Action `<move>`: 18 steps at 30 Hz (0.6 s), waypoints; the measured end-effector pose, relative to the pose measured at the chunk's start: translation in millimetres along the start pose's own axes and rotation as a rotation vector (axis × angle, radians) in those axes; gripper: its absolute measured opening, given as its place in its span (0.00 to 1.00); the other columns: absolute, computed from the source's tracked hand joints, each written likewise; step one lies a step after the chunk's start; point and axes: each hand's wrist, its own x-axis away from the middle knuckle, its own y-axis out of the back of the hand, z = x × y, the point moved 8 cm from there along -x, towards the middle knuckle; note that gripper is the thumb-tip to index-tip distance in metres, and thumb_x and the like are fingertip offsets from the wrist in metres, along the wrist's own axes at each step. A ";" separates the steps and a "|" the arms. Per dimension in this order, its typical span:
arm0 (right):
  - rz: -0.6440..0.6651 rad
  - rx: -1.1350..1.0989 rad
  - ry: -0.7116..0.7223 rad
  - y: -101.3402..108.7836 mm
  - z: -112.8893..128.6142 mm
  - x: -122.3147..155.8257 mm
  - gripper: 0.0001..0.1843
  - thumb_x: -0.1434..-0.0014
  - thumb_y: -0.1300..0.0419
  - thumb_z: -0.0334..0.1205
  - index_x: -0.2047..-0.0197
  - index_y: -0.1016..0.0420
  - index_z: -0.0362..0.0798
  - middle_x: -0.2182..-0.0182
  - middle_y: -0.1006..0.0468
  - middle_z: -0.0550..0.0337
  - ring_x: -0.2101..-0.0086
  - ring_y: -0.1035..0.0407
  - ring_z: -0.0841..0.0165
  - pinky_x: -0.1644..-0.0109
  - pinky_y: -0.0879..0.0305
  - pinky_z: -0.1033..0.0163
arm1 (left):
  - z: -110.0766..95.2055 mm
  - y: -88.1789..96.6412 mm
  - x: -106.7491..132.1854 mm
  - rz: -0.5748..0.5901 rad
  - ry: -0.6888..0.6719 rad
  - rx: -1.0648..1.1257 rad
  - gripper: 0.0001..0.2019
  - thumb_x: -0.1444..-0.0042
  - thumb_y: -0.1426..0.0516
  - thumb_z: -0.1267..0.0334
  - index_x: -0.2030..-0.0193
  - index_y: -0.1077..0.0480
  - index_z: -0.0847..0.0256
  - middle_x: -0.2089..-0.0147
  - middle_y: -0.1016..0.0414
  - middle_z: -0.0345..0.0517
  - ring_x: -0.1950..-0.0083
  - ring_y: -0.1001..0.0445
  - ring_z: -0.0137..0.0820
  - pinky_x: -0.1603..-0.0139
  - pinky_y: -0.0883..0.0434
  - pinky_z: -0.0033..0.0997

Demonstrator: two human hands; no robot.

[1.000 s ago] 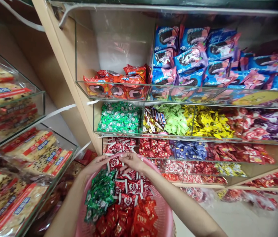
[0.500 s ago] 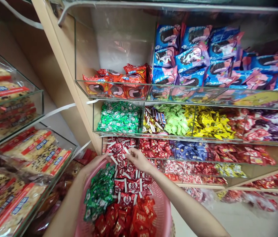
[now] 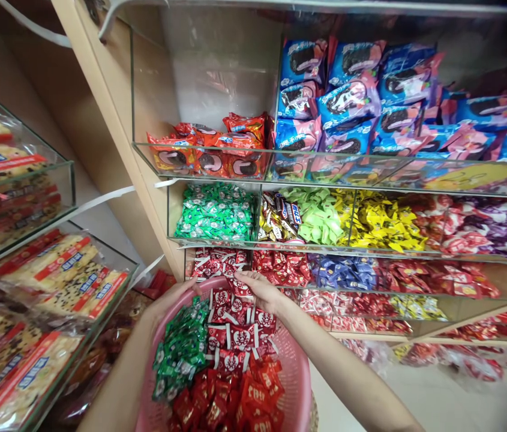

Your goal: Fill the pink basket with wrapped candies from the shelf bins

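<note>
A pink plastic basket (image 3: 296, 372) is below the shelves, holding green wrapped candies (image 3: 180, 348), red-and-white wrapped candies (image 3: 240, 337) and shiny red wrapped candies (image 3: 217, 399). My left hand (image 3: 174, 300) is closed around the basket's far left rim, its fingertips partly hidden. At the far right rim, my right hand (image 3: 260, 290) has its fingers closed over a red-and-white wrapped candy (image 3: 240, 288). Just beyond both hands, a shelf compartment (image 3: 219, 262) contains more of the same red-and-white candies.
Glass-fronted bins ahead hold green candies (image 3: 215, 213), yellow candies (image 3: 383, 222) and blue cookie packs (image 3: 347, 102). Packaged pastries (image 3: 62, 267) fill glass shelves close on the left. A wooden upright (image 3: 113, 132) separates the two shelf units. Plastic bags (image 3: 469, 363) lie low at right.
My right hand has shifted slightly right and down to the basket's rim. Red-and-white candies that bridged the gap between my hands now lie lower in the basket, baring the far rim.
</note>
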 end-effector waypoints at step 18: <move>0.329 1.232 0.595 -36.7 15.7 20.1 0.14 0.45 0.42 0.46 0.60 0.30 0.46 0.72 0.29 0.62 0.74 0.38 0.73 0.71 0.42 0.68 | -4.8 0.5 4.2 -0.023 -0.011 -0.067 0.27 0.55 0.50 0.36 0.75 0.29 0.62 0.73 0.29 0.40 0.73 0.34 0.29 0.69 0.38 0.26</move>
